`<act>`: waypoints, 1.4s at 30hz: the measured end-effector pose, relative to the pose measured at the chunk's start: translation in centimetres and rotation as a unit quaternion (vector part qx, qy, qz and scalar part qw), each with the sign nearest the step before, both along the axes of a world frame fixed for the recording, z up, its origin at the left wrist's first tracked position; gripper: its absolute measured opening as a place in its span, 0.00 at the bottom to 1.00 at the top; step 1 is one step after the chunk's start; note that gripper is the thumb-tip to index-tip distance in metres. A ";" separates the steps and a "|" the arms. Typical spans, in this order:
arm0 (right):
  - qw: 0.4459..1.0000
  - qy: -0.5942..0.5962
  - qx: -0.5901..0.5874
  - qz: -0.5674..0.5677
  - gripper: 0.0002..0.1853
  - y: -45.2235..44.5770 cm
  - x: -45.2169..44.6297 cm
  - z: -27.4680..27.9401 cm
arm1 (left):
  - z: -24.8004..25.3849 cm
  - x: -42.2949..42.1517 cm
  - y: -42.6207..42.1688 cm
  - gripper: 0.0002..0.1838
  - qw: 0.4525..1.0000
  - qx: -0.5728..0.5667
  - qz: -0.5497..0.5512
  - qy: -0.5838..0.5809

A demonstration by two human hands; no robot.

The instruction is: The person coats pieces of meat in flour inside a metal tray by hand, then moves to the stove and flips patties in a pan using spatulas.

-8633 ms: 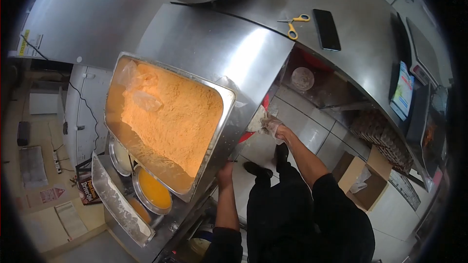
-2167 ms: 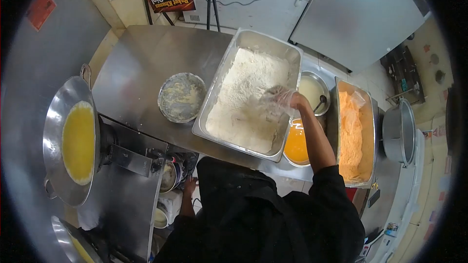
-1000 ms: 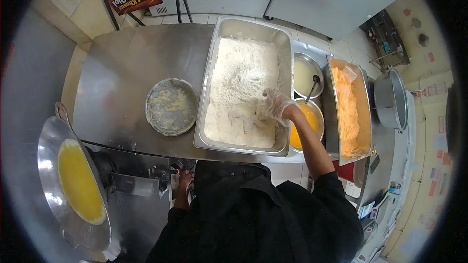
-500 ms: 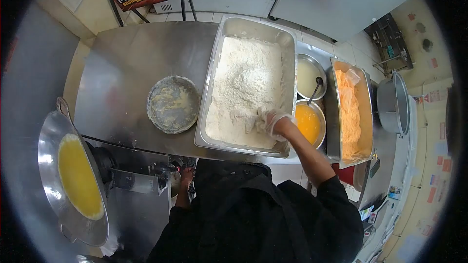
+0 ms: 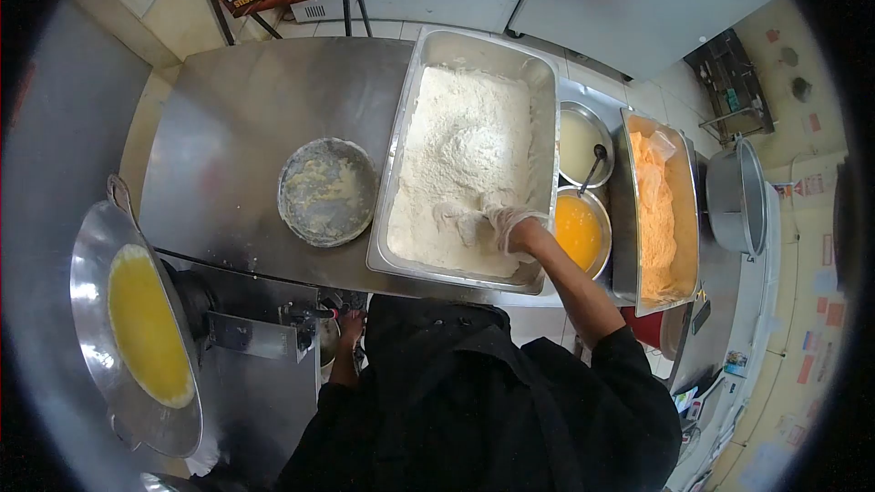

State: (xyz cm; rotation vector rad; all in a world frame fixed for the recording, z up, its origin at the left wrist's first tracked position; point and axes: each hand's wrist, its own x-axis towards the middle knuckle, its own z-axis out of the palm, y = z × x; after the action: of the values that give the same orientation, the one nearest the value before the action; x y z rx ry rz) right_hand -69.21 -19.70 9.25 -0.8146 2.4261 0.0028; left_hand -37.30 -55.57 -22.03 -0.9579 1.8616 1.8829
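Observation:
My right hand, in a clear plastic glove dusted with flour, reaches into a large metal tray of white flour. Its fingertips blend into the flour, so their grip is unclear. Right beside them, on the left, lies a flour-coated lump; its kind cannot be made out. My left hand is low by the stove fittings at the table's front edge, its fingers mostly hidden.
A floury round pan sits left of the tray. To the right are a bowl of orange-yellow liquid, a bowl of pale liquid with a ladle, and a deep pan of orange food. A wok of yellow oil stands front left.
My right hand has shifted slightly right and up within the flour, and more of the coated lump shows beside it. My left hand stays at the stove fittings.

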 end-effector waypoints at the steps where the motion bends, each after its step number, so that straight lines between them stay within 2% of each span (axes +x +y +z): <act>1: 1.000 0.000 0.001 0.002 0.17 -0.3 0.4 -0.6 | 1.0 -0.3 0.1 0.11 0.997 -0.060 -0.033 -0.022; 2: 0.999 0.039 -0.010 -0.013 0.17 -0.7 1.1 -1.4 | 2.0 -0.7 0.2 0.11 0.990 -0.120 -0.066 -0.043; 3: 0.996 0.077 -0.022 -0.028 0.17 -0.9 1.5 -2.0 | 3.0 -1.0 0.3 0.11 0.990 -0.119 -0.064 -0.043; 6: 0.996 0.082 0.010 -0.042 0.17 -0.5 1.3 -5.0 | 5.0 -1.8 0.7 0.11 0.988 -0.116 -0.089 -0.053; 9: 0.991 0.125 0.041 0.015 0.16 -0.6 0.4 -1.7 | 4.6 -1.0 0.6 0.11 0.995 -0.092 -0.025 0.002; 10: 0.991 0.125 0.041 0.018 0.16 -0.9 -0.4 -0.3 | 2.9 -0.6 -0.2 0.11 0.997 -0.059 -0.048 -0.009; 11: 0.995 0.102 -0.006 0.004 0.14 -1.2 -1.3 1.1 | 2.4 -0.4 -0.3 0.11 0.997 -0.026 -0.073 -0.021; 12: 0.995 0.078 -0.054 -0.012 0.12 -1.4 -1.7 2.4 | 2.0 0.1 0.2 0.11 1.000 -0.019 -0.003 -0.024; 13: 0.996 0.077 -0.053 -0.012 0.12 -1.8 -1.8 3.6 | 2.8 0.0 0.5 0.11 1.000 -0.018 -0.003 -0.025; 15: 0.991 0.117 -0.048 -0.053 0.09 -3.3 -1.7 5.1 | 5.0 -0.7 0.4 0.10 0.993 -0.075 -0.084 -0.030; 16: 0.991 0.117 -0.048 -0.053 0.09 -3.7 -1.5 4.5 | 5.1 -0.8 0.4 0.10 0.993 -0.075 -0.084 -0.030; 18: 0.947 0.199 -0.252 -0.034 0.07 -4.1 -0.7 1.7 | 5.0 -0.9 0.3 0.10 0.994 -0.044 -0.077 -0.063; 19: 0.946 0.201 -0.252 -0.034 0.07 -4.2 -0.3 -1.2 | 4.6 -0.9 0.3 0.10 0.994 -0.045 -0.076 -0.062; 20: 0.951 0.245 -0.184 0.038 0.07 -4.1 0.2 -5.2 | 3.9 -0.8 0.3 0.10 0.991 -0.085 -0.085 -0.052; 22: 0.945 0.288 -0.114 0.106 0.07 -4.5 1.3 -9.3 | 3.4 -0.2 0.3 0.10 0.987 -0.127 -0.095 -0.041; 24: 0.976 0.108 -0.172 0.084 0.07 -5.4 2.3 -10.6 | 3.0 0.5 0.2 0.12 0.969 -0.193 -0.129 0.081; 25: 0.975 0.111 -0.173 0.081 0.07 -5.8 2.5 -9.6 | 2.7 0.8 0.0 0.12 0.959 -0.216 -0.140 0.122; 26: 0.968 0.158 -0.151 0.122 0.06 -6.2 2.7 -7.5 | 1.7 1.0 -0.4 0.14 0.953 -0.238 -0.166 0.085; 27: 0.957 0.205 -0.127 0.159 0.06 -6.6 2.9 -6.2 | 0.8 1.1 -0.3 0.14 0.963 -0.225 -0.137 0.064; 29: 0.961 0.186 -0.157 0.131 0.07 -7.0 2.6 -7.3 | -0.8 1.2 -0.2 0.15 0.977 -0.199 -0.075 0.026; 30: 0.962 0.162 -0.190 0.111 0.07 -7.0 2.5 -8.2 | -4.6 2.3 -0.5 0.14 0.956 -0.263 -0.073 0.107; 32: 0.961 0.151 -0.221 0.073 0.08 -7.4 2.4 -8.5 | -0.7 0.8 -0.8 0.13 0.973 -0.193 -0.114 0.048; 34: 0.960 0.157 -0.143 0.183 0.06 -8.5 2.3 -7.9 | 4.7 -0.8 -0.1 0.13 0.975 -0.157 -0.160 0.011; 35: 0.961 0.165 -0.142 0.170 0.06 -8.5 2.1 -7.1 | 8.1 -1.6 0.6 0.13 0.973 -0.148 -0.176 -0.004; 37: 0.950 0.170 -0.163 0.204 0.07 -8.7 2.1 -5.3 | 7.1 -1.7 0.5 0.14 0.970 -0.142 -0.197 0.001; 38: 0.940 0.185 -0.187 0.218 0.08 -8.6 1.6 -8.6 | 5.9 -1.7 0.3 0.14 0.968 -0.138 -0.209 0.007; 39: 0.940 0.190 -0.190 0.209 0.08 -8.3 1.5 -8.2 | 4.9 -1.6 0.0 0.14 0.966 -0.136 -0.219 0.018; 42: 0.935 0.174 -0.153 0.269 0.07 -8.1 -0.2 -6.6 | 3.2 -1.3 -0.8 0.14 0.955 -0.172 -0.235 0.048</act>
State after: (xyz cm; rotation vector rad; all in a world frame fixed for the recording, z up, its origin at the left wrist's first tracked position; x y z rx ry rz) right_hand -69.45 -27.80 2.69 -1.7305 2.4696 -0.0240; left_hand -38.64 -56.34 -18.87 -0.4521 2.2767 1.3725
